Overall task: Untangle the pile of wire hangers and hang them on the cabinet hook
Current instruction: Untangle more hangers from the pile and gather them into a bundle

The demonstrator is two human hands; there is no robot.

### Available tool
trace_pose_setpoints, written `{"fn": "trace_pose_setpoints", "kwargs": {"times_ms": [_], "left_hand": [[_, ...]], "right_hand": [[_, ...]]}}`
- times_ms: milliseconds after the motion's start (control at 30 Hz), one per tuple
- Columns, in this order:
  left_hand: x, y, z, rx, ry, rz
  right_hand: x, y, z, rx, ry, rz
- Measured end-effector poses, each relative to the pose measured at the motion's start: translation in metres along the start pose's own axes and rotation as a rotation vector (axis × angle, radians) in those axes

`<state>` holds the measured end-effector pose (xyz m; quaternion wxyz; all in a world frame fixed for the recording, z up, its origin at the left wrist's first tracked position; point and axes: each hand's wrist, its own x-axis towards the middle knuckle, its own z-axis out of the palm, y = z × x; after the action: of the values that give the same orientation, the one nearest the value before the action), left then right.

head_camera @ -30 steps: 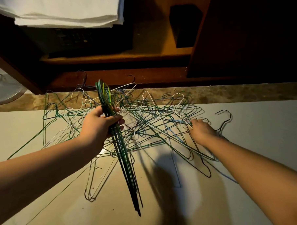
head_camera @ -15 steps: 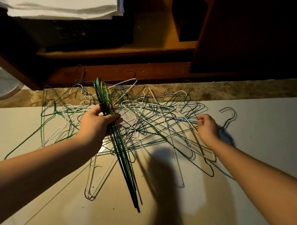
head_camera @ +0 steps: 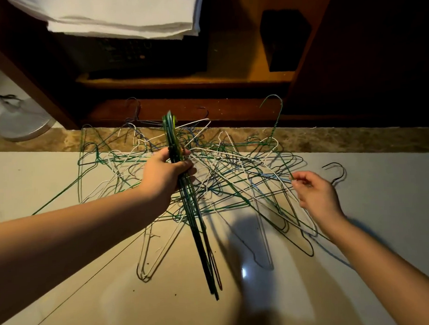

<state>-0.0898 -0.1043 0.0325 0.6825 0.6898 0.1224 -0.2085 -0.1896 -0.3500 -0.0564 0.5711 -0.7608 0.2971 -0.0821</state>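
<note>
Both forearms ran off the bottom and side edges. The left hand [head_camera: 165, 173] covered the middle of the bundle of hangers [head_camera: 196, 224] it gripped. Which wire the right hand [head_camera: 315, 194] pinched was too fine to tell — strands in the pile of hangers [head_camera: 233, 166] crossed everywhere. At 11 o'clock, the folded white cloth [head_camera: 118, 14] was cut by the top edge; at 9 o'clock, a pale round base [head_camera: 22, 124] showed only partly — behind the cabinet [head_camera: 363, 57] frame.

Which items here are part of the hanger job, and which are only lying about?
Part of the job:
- left hand closed on a green bundle of sorted wire hangers
- right hand pinching a wire
- tangled pile of wire hangers

Lying about:
- folded white cloth
- white fan base
- dark block on shelf
</note>
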Motion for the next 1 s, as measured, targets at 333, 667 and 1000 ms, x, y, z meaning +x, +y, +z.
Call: {"fn": "trace_pose_setpoints", "kwargs": {"times_ms": [333, 667, 1000], "left_hand": [[-0.024, 0.020, -0.018, -0.096, -0.015, 0.046], [-0.074, 0.076, 0.000, -0.295, -0.117, 0.279], [-0.076, 0.090, -0.013, -0.431, -0.158, 0.279]], "right_hand": [[-0.079, -0.078, 0.029, 0.272, -0.177, 0.034], [-0.114, -0.181, 0.056, 0.143, -0.248, -0.211], [-0.136, -0.184, 0.059, 0.114, -0.254, -0.265]]}}
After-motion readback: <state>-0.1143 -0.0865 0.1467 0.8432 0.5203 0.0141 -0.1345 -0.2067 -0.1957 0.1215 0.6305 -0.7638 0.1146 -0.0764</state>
